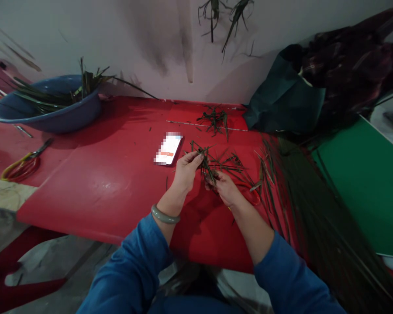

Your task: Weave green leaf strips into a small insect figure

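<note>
My left hand (187, 169) and my right hand (225, 187) meet over the red table (118, 174). Both pinch a small woven bundle of green leaf strips (208, 168), with loose ends sticking out between the fingers. The left hand grips the upper part, the right hand the lower part. A green bangle (164, 215) sits on my left wrist. More cut strips (239, 168) lie scattered just to the right of my hands.
A phone (168, 149) lies face up behind my left hand. A blue basin (49, 111) of leaves stands at the far left, scissors (24, 163) near it. A pile of long leaves (301, 192) lies to the right, beside a green board (356, 183) and dark bags (288, 93).
</note>
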Motion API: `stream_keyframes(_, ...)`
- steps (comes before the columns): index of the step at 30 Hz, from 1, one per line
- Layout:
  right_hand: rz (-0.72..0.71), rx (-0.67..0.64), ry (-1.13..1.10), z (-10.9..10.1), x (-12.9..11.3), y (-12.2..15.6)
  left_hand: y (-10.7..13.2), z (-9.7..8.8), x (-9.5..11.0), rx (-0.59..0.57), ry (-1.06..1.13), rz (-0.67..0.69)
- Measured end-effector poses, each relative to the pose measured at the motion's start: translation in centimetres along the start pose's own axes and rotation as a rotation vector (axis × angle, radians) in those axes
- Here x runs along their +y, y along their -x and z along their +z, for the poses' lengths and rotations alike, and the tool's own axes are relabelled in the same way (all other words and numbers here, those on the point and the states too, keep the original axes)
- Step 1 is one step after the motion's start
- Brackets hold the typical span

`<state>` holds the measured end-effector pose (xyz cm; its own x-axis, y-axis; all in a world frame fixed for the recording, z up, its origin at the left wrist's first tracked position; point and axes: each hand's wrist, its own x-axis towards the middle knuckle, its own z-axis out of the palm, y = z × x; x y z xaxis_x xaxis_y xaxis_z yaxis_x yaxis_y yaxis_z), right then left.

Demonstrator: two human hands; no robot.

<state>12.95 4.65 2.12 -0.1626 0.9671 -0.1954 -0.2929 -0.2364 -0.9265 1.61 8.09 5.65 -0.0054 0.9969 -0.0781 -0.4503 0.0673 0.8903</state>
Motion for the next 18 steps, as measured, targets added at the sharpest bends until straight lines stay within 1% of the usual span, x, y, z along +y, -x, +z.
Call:
stream_keyframes(3,0.013,-0.005,0.012,-0.13,0.13,-0.01,-0.01,-0.09,-0.06,-0.01,-0.006,0.013)
stream_keyframes(12,0.078,0.012,0.039,-0.11,-0.1,0.16,-0.11,-0.17,0.02,0.022,0.007,0.023)
stream_keyframes(18,0.079,0.009,0.041,-0.08,-0.15,0.18,-0.06,-0.1,0.22,0.049,-0.01,0.03)
